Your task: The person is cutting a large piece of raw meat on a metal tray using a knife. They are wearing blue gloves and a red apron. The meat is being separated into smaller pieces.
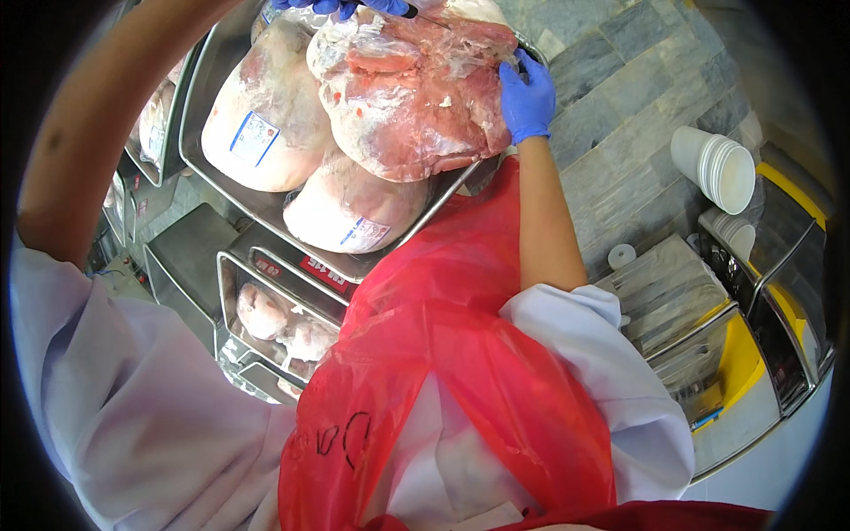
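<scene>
Meat on tray, raw face up; my left grip holds knife, right grip holds meat's edge. I'd judge cutting partway; 2 labelled pieces beside it look uncut, likely pending.

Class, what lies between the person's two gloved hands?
In the head view, a large piece of raw meat lies between the left hand and the right hand; a dark-handled knife extends from the left hand.
</scene>
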Demonstrator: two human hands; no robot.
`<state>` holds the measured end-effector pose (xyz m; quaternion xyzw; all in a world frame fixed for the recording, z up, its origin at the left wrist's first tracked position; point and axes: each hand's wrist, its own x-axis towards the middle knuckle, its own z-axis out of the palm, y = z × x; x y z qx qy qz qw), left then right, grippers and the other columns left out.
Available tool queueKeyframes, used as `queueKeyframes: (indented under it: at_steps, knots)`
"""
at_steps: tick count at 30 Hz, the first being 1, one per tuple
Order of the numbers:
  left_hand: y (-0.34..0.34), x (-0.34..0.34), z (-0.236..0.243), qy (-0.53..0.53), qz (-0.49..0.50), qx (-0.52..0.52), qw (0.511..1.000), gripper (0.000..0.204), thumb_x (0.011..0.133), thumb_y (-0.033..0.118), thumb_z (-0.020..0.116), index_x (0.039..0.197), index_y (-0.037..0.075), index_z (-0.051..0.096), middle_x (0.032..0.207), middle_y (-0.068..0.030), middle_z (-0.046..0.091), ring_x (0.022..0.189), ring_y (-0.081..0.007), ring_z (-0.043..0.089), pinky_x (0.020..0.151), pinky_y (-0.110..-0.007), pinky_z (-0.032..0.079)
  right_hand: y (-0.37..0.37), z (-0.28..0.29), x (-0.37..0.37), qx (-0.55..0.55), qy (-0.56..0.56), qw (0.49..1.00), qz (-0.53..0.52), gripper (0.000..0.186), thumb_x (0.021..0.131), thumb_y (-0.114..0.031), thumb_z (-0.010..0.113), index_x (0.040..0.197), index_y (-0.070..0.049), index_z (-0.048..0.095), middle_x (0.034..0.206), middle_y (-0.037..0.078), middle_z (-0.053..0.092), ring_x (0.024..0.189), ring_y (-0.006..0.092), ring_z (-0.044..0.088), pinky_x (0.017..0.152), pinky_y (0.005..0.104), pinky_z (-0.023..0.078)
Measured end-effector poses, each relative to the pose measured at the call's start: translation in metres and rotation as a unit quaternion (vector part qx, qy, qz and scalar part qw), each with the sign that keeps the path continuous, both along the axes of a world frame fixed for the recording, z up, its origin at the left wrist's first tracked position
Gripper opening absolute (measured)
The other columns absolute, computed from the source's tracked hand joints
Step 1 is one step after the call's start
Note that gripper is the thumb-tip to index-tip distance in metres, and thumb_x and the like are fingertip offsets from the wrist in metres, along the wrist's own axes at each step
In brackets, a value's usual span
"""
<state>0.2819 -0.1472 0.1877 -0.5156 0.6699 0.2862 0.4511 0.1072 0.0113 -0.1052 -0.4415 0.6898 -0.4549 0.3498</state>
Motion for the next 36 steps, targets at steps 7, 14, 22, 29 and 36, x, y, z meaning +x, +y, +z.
queueKeyframes:
  at_steps: [7,14,22,29,36]
  knots:
    - [0.059,0.075,-0.054,0.106,0.033,-0.144,0.983,0.07,0.087,0.062,0.062,0.078,-0.006,0.067,0.061,-0.011,0.054,0.059,-0.0193,0.049,0.063,-0.038,0.045,0.003,0.011,-0.007,-0.054,0.081,0.993,0.067,0.047,0.076,-0.036,0.078,0.109,-0.003,0.07,0.106,0.018,0.066,0.098,0.0343,0.064,0.087,0.0412,0.051]
    - [0.198,0.168,-0.034,0.236,0.334,-0.163,0.898,0.061,0.09,0.058,0.061,0.079,-0.001,0.066,0.069,-0.0059,0.059,0.063,-0.0126,0.052,0.063,-0.028,0.045,0.029,0.099,0.017,-0.012,0.298,0.941,0.162,0.054,0.069,-0.048,0.082,0.103,-0.006,0.074,0.11,0.014,0.066,0.103,0.0301,0.062,0.087,0.0408,0.051]
    - [0.298,0.191,-0.06,0.275,0.6,-0.157,0.735,0.05,0.09,0.048,0.067,0.076,0.0,0.066,0.066,-0.0011,0.057,0.06,-0.0074,0.047,0.059,-0.023,0.039,0.005,0.079,0.055,-0.031,0.454,0.882,0.124,0.045,0.072,-0.054,0.075,0.1,-0.019,0.077,0.104,0.007,0.069,0.098,0.0268,0.064,0.088,0.041,0.047]
    - [0.3,0.174,-0.057,0.286,0.571,-0.152,0.754,0.056,0.089,0.053,0.066,0.081,-0.003,0.066,0.07,-0.0055,0.059,0.065,-0.0116,0.05,0.064,-0.027,0.044,-0.008,0.073,0.041,-0.037,0.401,0.903,0.15,0.017,0.082,-0.035,0.07,0.09,-0.024,0.078,0.09,0.007,0.071,0.082,0.0297,0.067,0.082,0.0403,0.049]
    - [0.277,0.144,-0.047,0.259,0.487,-0.157,0.819,0.055,0.09,0.051,0.065,0.085,-0.004,0.065,0.068,-0.0094,0.055,0.066,-0.0149,0.049,0.065,-0.032,0.043,-0.016,0.037,0.011,-0.064,0.29,0.952,0.076,0.014,0.08,-0.021,0.073,0.088,-0.011,0.078,0.087,0.015,0.071,0.076,0.0314,0.069,0.071,0.0384,0.053]
